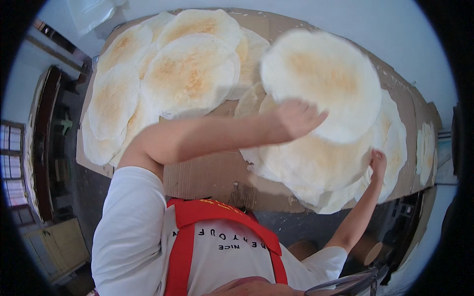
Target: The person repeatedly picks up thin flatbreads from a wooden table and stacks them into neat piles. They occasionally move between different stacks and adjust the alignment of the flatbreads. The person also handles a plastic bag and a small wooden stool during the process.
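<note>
A round, lightly browned flatbread (322,81), blurred by motion, appears raised over the right-hand pile. Over its near left edge lies my left hand (301,116), also blurred, with the fingers partly curled; whether they grip the bread is unclear. My right hand (377,161) pinches the right edge of a large flatbread (318,162) on top of that pile. More overlapping flatbreads show at the right (392,148). Beyond my left forearm, another spread of flatbreads (189,74) covers the left part of the cardboard-covered table (200,177).
A pale wall (400,44) rises behind the table, with plastic sheeting (90,14) at its upper left. Several thin breads (426,153) lie at the far right. On the left are a dark rack (46,148), a green object (66,124) and a low cabinet (57,248).
</note>
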The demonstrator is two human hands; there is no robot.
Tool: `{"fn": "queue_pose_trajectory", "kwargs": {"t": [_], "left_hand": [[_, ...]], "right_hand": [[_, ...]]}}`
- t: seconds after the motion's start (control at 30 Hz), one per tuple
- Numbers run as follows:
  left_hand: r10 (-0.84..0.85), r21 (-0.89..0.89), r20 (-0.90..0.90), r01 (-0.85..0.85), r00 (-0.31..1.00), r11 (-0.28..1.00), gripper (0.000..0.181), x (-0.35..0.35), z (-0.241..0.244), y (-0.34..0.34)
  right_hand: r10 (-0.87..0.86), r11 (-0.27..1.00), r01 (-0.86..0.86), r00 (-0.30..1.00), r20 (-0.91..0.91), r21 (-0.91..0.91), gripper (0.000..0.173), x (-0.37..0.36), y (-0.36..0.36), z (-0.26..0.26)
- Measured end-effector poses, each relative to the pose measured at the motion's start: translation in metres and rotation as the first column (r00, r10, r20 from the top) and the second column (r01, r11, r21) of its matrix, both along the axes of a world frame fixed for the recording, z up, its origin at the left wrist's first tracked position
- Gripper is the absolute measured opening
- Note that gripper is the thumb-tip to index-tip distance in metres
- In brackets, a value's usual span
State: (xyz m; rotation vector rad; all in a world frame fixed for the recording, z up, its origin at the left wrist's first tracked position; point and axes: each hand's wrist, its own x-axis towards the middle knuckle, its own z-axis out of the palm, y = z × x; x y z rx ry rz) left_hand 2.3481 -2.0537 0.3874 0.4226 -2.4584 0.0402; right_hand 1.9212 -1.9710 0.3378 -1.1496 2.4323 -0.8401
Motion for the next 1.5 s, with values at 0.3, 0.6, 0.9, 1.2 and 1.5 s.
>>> {"fn": "queue_pose_trajectory", "kwargs": {"t": [0.3, 0.6, 0.9, 1.2, 1.5], "left_hand": [[0.94, 0.167, 0.321, -0.984, 0.113, 0.061, 0.045, 0.303, -0.141, -0.105], [0.815, 0.559, 0.571, -0.774, 0.1, -0.297, 0.06, 0.418, -0.173, -0.18], [0.659, 0.837, 0.35, -0.538, 0.665, 0.099, 0.032, 0.347, -0.085, -0.182], [0.386, 0.974, -0.217, 0.174, 0.897, 0.142, 0.026, 0.14, 0.169, -0.169], [0.361, 0.952, -0.107, -0.009, 0.926, 0.305, 0.052, 0.186, 0.006, -0.205]], "right_hand": [[0.337, 0.913, -0.18, 0.84, 0.425, -0.366, 0.021, 0.22, 0.011, -0.028], [0.488, 0.872, -0.351, 0.572, 0.659, -0.342, 0.019, 0.374, -0.023, -0.056], [0.387, 0.918, -0.303, 0.549, 0.741, -0.255, 0.017, 0.379, -0.027, -0.063], [0.432, 0.88, -0.066, 0.52, 0.737, -0.47, 0.046, 0.326, -0.066, -0.034], [0.263, 0.906, 0.225, 0.363, 0.894, -0.358, 0.046, 0.219, -0.07, -0.023]]}}
